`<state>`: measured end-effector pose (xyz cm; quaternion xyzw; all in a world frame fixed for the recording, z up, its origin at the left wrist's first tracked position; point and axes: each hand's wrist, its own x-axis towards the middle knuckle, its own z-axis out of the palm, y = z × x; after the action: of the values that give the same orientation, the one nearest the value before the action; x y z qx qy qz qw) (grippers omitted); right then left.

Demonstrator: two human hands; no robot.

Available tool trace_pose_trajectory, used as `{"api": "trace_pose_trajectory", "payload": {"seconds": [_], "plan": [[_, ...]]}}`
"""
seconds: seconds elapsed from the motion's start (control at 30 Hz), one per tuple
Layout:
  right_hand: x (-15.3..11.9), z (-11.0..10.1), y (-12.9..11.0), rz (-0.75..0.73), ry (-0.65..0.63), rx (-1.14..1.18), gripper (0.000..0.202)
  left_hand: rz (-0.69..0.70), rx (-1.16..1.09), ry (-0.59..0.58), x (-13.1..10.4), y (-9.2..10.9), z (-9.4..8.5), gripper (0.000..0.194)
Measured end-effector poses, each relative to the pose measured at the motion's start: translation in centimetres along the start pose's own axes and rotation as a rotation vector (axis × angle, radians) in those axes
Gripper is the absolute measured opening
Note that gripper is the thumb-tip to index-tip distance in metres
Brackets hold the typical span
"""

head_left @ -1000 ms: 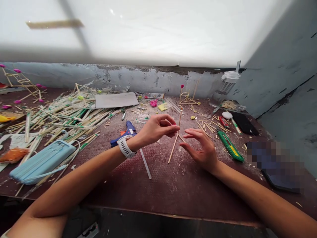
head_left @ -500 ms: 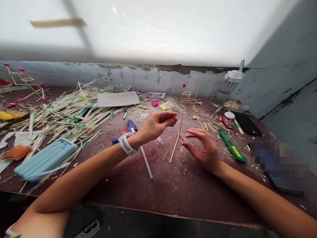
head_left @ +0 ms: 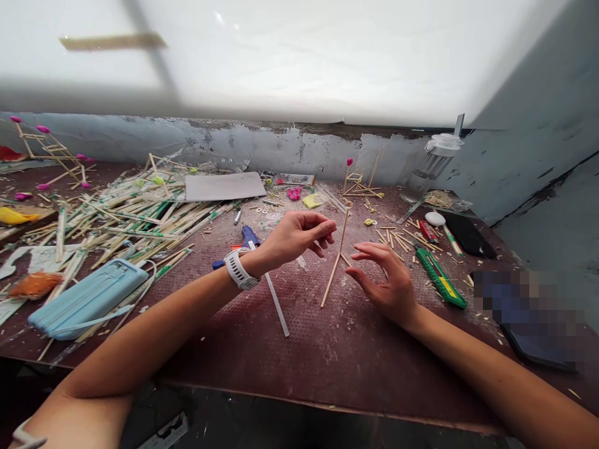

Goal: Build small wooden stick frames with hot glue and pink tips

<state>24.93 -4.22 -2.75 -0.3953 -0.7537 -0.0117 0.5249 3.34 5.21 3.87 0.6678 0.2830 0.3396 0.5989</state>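
A small frame of thin wooden sticks [head_left: 332,279] stands on the dark red table, one stick rising upright and others spread at its foot. Left of the upright stick is my left hand [head_left: 299,238], its thumb and forefinger pressed together; whatever may be between them is too small to make out. My right hand [head_left: 386,280] is just right of the frame, fingers apart and holding nothing. Behind my left wrist lies a blue glue gun [head_left: 249,237], partly hidden, with a clear glue stick [head_left: 277,305] nearer the front.
Many loose sticks [head_left: 140,212] and a light blue case [head_left: 88,299] cover the left side. At right lie a green cutter [head_left: 440,277], short sticks, a black phone [head_left: 469,235] and another dark device. A clear bottle [head_left: 423,168] stands at the back right.
The fingers of my left hand have shifted slightly, with the lower fingers now hanging further down. My right hand and the stick frame look nearly unmoved.
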Motion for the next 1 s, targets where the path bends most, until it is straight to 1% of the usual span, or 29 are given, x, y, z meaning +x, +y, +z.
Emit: {"api": "trace_pose_trajectory", "payload": {"seconds": [0.1, 0.23, 0.37, 0.43, 0.53, 0.63, 0.7, 0.77, 0.87, 0.93, 1.0], "plan": [[0.0, 0.0, 0.0, 0.0, -0.001, 0.002, 0.044, -0.005, -0.07, 0.008, 0.1, -0.3, -0.1, 0.03], [-0.1, 0.0, 0.1, -0.006, 0.003, 0.002, 0.044, 0.026, -0.133, 0.008, 0.1, -0.6, -0.3, 0.035], [-0.1, 0.0, 0.1, -0.006, 0.003, 0.004, 0.045, 0.078, -0.066, 0.01, 0.1, -0.6, -0.4, 0.029], [-0.1, 0.0, 0.1, -0.005, 0.002, 0.006, 0.046, 0.092, -0.041, 0.007, 0.1, -0.7, -0.4, 0.032], [-0.1, 0.0, 0.2, -0.009, -0.001, 0.008, 0.046, 0.053, -0.021, 0.012, 0.1, -0.5, -0.4, 0.036], [-0.1, 0.1, 0.2, -0.004, 0.0, 0.004, 0.046, -0.002, -0.007, 0.025, -0.1, 0.2, -0.2, 0.034], [0.0, 0.1, 0.2, -0.006, 0.005, -0.004, 0.045, 0.0, 0.012, 0.033, -0.2, 0.9, -0.2, 0.034], [0.2, 0.0, 0.3, -0.026, 0.022, -0.021, 0.043, 0.037, 0.036, 0.047, -0.2, 1.6, -0.3, 0.035], [1.3, -0.6, 0.1, -0.086, 0.089, -0.069, 0.04, 0.118, 0.015, 0.055, -0.1, 2.7, -0.3, 0.032], [2.6, -1.2, -0.3, -0.142, 0.134, -0.104, 0.037, 0.169, -0.006, 0.054, 0.0, 3.4, -0.3, 0.035], [4.2, -2.0, -1.1, -0.183, 0.157, -0.125, 0.032, 0.218, 0.028, 0.066, 0.3, 4.3, -0.1, 0.034]]}}
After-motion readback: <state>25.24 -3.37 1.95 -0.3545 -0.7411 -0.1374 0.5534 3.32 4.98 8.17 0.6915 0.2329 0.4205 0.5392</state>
